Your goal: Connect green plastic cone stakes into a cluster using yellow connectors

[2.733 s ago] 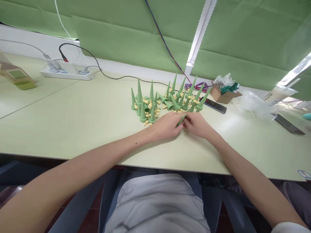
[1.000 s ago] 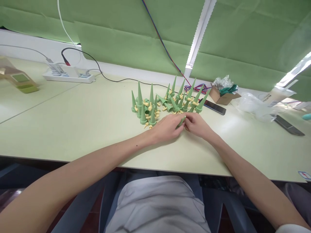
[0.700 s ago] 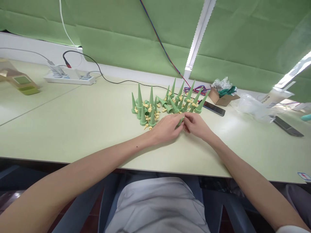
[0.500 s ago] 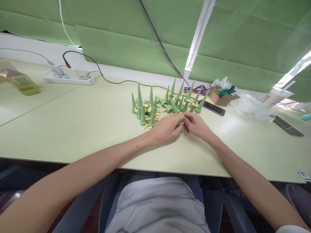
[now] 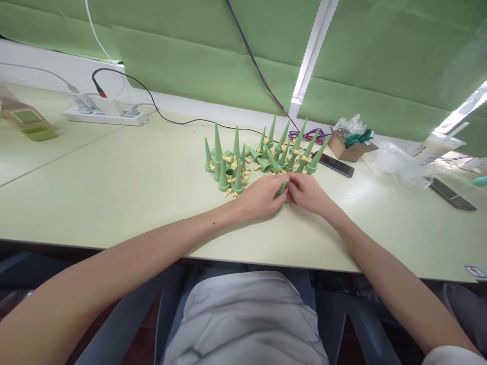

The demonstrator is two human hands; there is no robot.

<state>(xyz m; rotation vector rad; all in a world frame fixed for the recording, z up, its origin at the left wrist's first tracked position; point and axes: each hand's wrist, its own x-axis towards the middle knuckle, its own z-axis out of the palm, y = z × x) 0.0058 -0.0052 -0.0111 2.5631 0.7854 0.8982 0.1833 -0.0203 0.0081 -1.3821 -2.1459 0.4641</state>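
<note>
Fingers of the left hand (image 5: 262, 195) curled around a spike (image 5: 282, 189), its long axis slanting, visible end up and rightward. The right hand (image 5: 306, 192), bent narrow, met the left; whether it held anything was hidden. Other spikes (image 5: 259, 160) crowded just beyond; table (image 5: 266, 243) stretched leftward and back to its near edge.

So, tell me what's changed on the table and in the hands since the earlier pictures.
Nothing visibly taken up or let go; only the whole view shifts slightly. The left hand still holds a green cone, the right hand close against it. The standing cones and cardboard box stayed put.
</note>
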